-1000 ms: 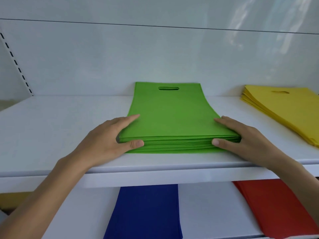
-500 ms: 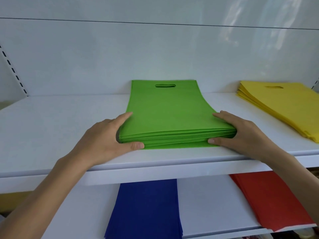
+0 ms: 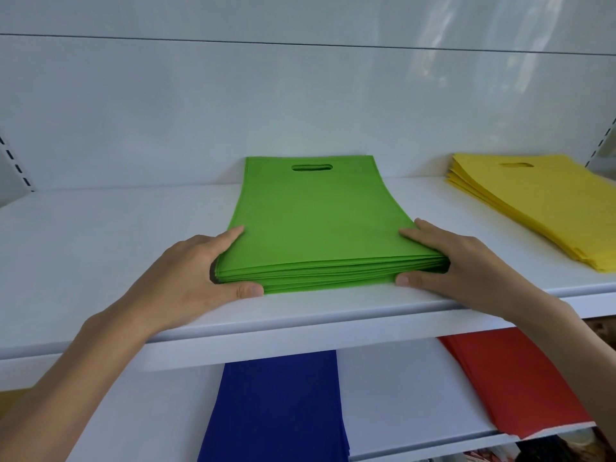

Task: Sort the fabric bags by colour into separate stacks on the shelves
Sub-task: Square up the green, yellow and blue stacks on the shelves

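Observation:
A stack of green fabric bags (image 3: pixel 313 221) lies flat in the middle of the upper white shelf (image 3: pixel 100 235), handle cut-outs toward the back wall. My left hand (image 3: pixel 196 278) holds the stack's near left corner, fingers on top and thumb along the front edge. My right hand (image 3: pixel 450 265) holds the near right corner the same way. A yellow stack (image 3: pixel 540 201) lies on the same shelf at the right. On the lower shelf (image 3: pixel 393 395) lie a blue stack (image 3: pixel 280 408) and a red stack (image 3: pixel 513 378).
The white back wall stands close behind the stacks. Slotted shelf uprights (image 3: pixel 15 165) run at the far left and right. Bare white shelf surface stretches left of the green stack.
The green stack and both hands have stayed nearly still; the stack edges look a little more squared, and the view has shifted slightly.

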{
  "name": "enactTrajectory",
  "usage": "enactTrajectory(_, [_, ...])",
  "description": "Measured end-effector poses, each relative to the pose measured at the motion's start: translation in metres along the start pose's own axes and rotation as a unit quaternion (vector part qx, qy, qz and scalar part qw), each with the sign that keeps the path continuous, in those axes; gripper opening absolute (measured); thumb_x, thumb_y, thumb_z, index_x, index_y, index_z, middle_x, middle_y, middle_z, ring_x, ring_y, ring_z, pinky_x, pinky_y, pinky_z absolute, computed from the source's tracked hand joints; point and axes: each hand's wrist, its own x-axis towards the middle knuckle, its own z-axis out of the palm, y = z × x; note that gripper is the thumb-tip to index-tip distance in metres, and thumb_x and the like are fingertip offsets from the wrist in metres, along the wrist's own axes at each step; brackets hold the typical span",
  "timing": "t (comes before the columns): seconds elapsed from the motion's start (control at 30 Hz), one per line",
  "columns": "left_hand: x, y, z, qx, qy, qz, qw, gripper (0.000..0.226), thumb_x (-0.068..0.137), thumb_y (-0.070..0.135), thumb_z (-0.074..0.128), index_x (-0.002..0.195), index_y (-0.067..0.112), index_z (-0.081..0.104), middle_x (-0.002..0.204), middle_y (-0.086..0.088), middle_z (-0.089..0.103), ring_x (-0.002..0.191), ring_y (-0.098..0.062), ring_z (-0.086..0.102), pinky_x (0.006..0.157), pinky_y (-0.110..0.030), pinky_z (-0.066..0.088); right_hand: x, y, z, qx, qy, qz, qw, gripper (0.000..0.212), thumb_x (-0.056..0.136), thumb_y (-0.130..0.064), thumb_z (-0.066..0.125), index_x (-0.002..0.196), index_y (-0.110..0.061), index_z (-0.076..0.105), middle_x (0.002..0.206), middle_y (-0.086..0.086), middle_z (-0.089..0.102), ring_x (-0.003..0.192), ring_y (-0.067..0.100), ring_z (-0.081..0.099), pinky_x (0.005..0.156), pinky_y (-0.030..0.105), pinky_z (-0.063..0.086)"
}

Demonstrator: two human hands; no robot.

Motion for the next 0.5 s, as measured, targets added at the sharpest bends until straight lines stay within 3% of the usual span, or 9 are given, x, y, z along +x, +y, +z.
enactTrajectory(0.1, [-0.0004,0.0004,-0.0011,0.049,-0.002,0.011,0.999,0.126,0.033,0.101,0.031,0.144,0.040,0.022,0.130,0.004,0.048,0.110,-0.014,0.042,0.091,-0.026,0.035,-0.0005,-0.0004,0.0024,-0.020,0.015,0.001,1.000,0.084,0.062,-0.052,0.069,0.139,-0.030,0.040,0.154,-0.002,0.023,0.140,0.012,0.027,0.099,0.007,0.016])
enactTrajectory(0.2, [-0.0004,0.0058,0.0003,0.143,-0.007,0.024,0.989,0.133,0.029,0.100,0.014,0.146,0.038,0.012,0.150,0.005,0.030,0.140,-0.015,0.019,0.110,-0.027,0.017,-0.0026,-0.0021,0.0045,-0.034,0.001,0.023,0.999,0.098,0.056,-0.066,0.059,0.143,-0.032,0.031,0.155,-0.002,0.018,0.141,0.016,0.023,0.110,0.021,0.017])
enactTrajectory(0.33, [0.0003,0.0061,0.0000,0.086,-0.079,0.028,0.993,0.135,0.029,0.103,0.005,0.146,0.037,-0.004,0.150,0.007,0.026,0.138,-0.014,0.022,0.112,-0.026,0.020,-0.0044,-0.0059,-0.0029,0.053,-0.009,0.028,0.998,0.094,0.060,-0.074,0.057,0.142,-0.035,0.032,0.146,-0.015,0.030,0.138,0.005,0.026,0.105,0.017,0.022])
enactTrajectory(0.43, [0.0003,0.0056,0.0009,0.110,-0.122,0.063,0.984,0.125,0.028,0.101,-0.005,0.135,0.042,-0.031,0.156,0.012,-0.002,0.143,-0.007,-0.001,0.115,-0.021,0.002,-0.0034,-0.0026,-0.0022,0.061,-0.016,0.017,0.998,0.087,0.069,-0.073,0.048,0.144,-0.035,0.026,0.152,-0.012,0.024,0.141,-0.001,0.015,0.113,0.018,0.014])
enactTrajectory(0.5, [-0.0011,0.0071,-0.0001,0.105,-0.128,0.082,0.983,0.114,0.029,0.102,-0.004,0.125,0.048,-0.035,0.155,0.016,-0.006,0.142,-0.003,-0.003,0.115,-0.019,0.001,-0.0036,-0.0019,-0.0007,0.040,-0.029,0.007,0.999,0.087,0.070,-0.074,0.044,0.145,-0.035,0.022,0.154,-0.011,0.020,0.141,-0.002,0.011,0.110,0.015,0.011])
